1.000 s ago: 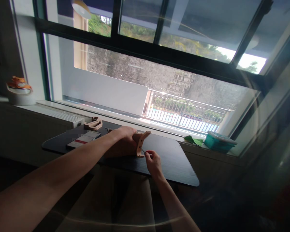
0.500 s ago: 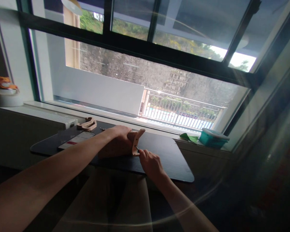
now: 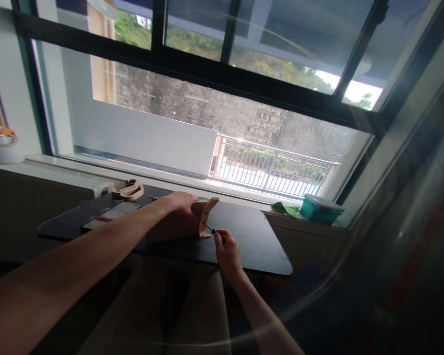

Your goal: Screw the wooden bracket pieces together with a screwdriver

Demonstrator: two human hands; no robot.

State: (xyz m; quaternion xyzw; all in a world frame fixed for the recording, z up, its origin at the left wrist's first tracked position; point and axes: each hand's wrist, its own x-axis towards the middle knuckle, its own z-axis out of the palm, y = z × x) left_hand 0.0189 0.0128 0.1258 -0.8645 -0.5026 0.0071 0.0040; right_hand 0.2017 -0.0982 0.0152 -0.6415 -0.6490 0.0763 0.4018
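On the dark tabletop stands a wooden piece (image 3: 173, 227) with a curved, holed end board (image 3: 204, 217) at its right side. My left hand (image 3: 185, 202) grips it from above, its fingers partly hidden behind the wood. My right hand (image 3: 227, 251) is closed round the handle of a screwdriver (image 3: 213, 230). The thin shaft points up and left, its tip at a hole in the end board. Whether a screw sits in that hole is too small to tell.
Behind my left arm lie a wooden handle-shaped part (image 3: 130, 190) and a printed sheet or booklet (image 3: 113, 213) on the black table (image 3: 251, 241). A teal lidded box (image 3: 320, 209) and a green leaf-shaped thing (image 3: 285, 209) are on the windowsill. A radiator (image 3: 59, 178) stands left.
My right hand has drawn back slightly and turned more upright, so more of the screwdriver shows. My left hand keeps its hold on the wooden piece. The view has shifted a little.
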